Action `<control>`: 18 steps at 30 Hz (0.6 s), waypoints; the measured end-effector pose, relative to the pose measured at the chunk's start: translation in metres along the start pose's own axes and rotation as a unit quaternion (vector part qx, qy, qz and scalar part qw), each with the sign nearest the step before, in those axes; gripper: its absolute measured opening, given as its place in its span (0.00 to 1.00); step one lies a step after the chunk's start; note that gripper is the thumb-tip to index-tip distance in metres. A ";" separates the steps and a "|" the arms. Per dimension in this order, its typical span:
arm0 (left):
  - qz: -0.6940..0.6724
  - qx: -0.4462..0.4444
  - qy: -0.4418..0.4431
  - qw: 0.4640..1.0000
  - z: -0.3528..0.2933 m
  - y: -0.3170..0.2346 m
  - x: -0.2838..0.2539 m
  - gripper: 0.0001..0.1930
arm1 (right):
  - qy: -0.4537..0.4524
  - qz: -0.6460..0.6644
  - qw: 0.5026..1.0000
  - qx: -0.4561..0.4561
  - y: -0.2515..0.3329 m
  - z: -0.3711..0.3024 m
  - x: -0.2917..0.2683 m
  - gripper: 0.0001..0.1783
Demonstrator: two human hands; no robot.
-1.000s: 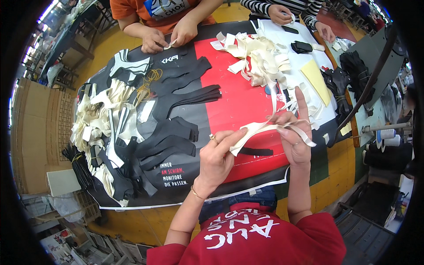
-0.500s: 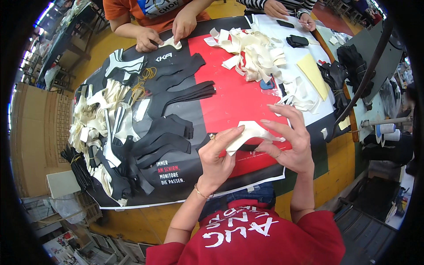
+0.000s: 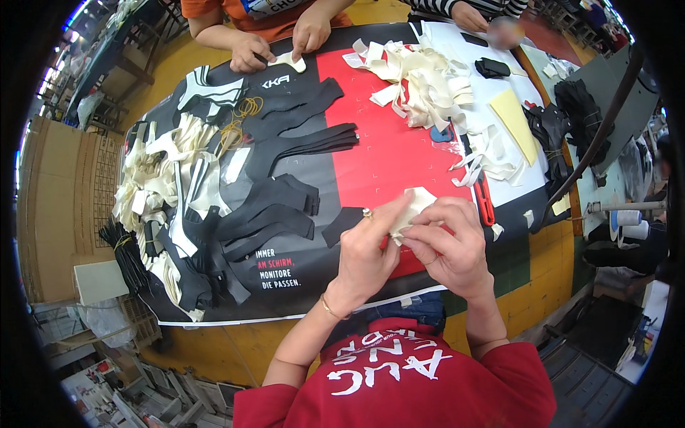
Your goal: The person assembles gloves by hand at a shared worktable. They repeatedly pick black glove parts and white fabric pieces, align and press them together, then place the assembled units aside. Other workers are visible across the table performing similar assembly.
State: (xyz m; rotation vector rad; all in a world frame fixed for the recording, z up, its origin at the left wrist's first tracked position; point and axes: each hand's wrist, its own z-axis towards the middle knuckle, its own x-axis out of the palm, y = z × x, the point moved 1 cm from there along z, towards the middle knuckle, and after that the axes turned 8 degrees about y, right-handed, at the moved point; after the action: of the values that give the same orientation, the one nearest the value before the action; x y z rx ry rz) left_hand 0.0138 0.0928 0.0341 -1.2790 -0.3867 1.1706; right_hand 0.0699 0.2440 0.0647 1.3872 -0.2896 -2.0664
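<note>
Above the front edge of the table, a small cream fabric-like piece (image 3: 415, 204) is pinched between my two hands. My left hand (image 3: 365, 253), with a ring on one finger, grips its left side. From the right, the bent fingers and thumb of my right hand (image 3: 454, 246) close on its lower part, hiding some of it. A black cut piece (image 3: 342, 226) lies just left of my left hand. Close beyond my right hand rests a red utility knife (image 3: 485, 202).
Stacks of black cut pieces (image 3: 285, 203) and a heap of cream pieces (image 3: 187, 139) cover the left side. Cream scraps (image 3: 421, 82) lie at the back, near a blue object (image 3: 442, 135). Across the table a co-worker's hands (image 3: 312, 32) touch a cream piece (image 3: 290, 63).
My right hand has gone from spread fingers to a pinch on the cream piece, which now sits more upright between my hands. The red knife has come into sight.
</note>
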 end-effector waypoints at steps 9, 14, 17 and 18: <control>-0.450 -0.237 0.028 0.861 -0.010 -0.003 0.000 0.13 | -0.072 0.018 0.997 0.020 -0.011 -0.006 0.008 0.11; -0.394 -0.215 -0.001 0.894 -0.013 0.002 0.001 0.11 | -0.049 0.064 0.996 0.034 -0.007 -0.007 0.012 0.10; -0.335 -0.177 -0.013 0.925 -0.014 0.001 0.005 0.11 | -0.044 0.134 0.986 0.092 -0.004 -0.010 0.011 0.09; -0.325 -0.169 -0.016 0.930 -0.014 0.000 0.006 0.11 | -0.041 0.141 0.984 0.098 -0.005 -0.011 0.010 0.09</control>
State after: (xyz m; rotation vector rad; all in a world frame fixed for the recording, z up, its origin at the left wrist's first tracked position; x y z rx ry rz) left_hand 0.0272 0.0902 0.0270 -1.2773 -0.9868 0.5703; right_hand 0.0751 0.2431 0.0505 1.2888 -0.6991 -1.8994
